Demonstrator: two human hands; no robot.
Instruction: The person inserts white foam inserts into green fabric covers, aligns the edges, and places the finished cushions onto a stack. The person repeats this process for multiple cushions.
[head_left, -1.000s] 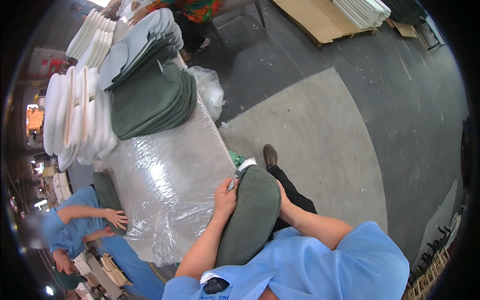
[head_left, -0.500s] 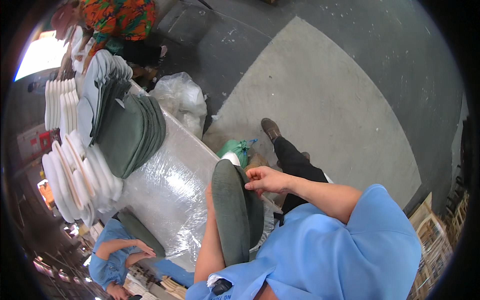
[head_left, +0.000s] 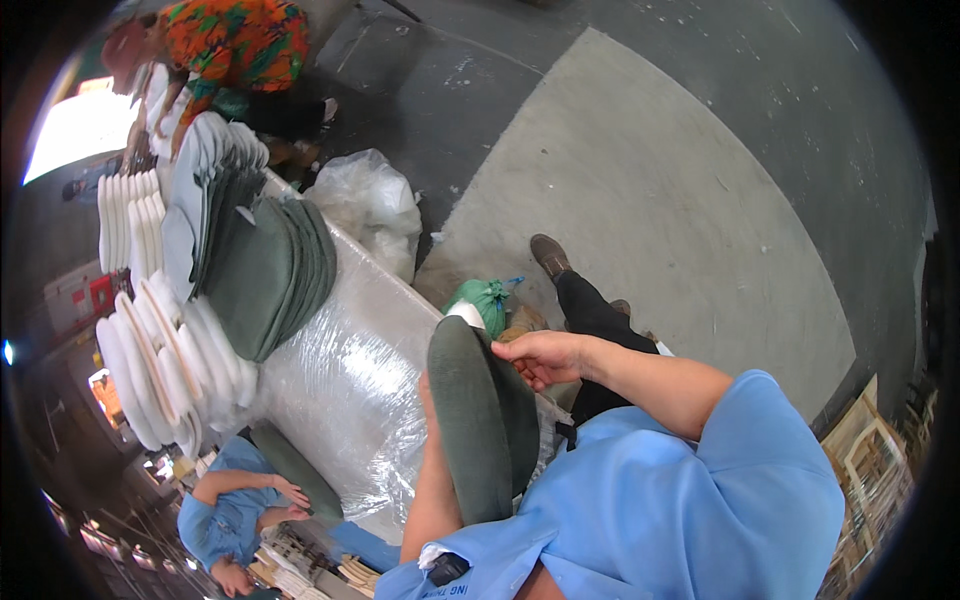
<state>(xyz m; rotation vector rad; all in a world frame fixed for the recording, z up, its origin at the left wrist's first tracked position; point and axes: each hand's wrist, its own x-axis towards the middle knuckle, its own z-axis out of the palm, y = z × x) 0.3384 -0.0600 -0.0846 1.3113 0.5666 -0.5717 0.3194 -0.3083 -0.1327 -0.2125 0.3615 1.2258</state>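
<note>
A dark green padded seat cushion [head_left: 468, 425] stands on edge against my body, its thick side toward me and its fabric underside facing right. My right hand [head_left: 548, 356] is closed on the fabric at the cushion's upper right edge, thumb along the rim and fingers curled beneath. My left hand [head_left: 428, 398] lies along the cushion's left side; its fingers are hidden behind the padding. Below the cushion is a table [head_left: 350, 370] covered in clear plastic film.
Stacked green cushions [head_left: 275, 275], grey-blue covers [head_left: 190, 210] and white foam pads [head_left: 170, 370] fill the table's far left. Clear plastic bags [head_left: 370, 205] and a green bag [head_left: 483, 302] lie beside it. A co-worker in blue [head_left: 225, 510] handles another green cushion [head_left: 295, 470]; a person in patterned clothing [head_left: 235, 45] bends nearby.
My right hand has shifted slightly up along the cushion's edge, and its fingers now curl under. The cushion stays nearly in place. The whole view has tilted a little.
</note>
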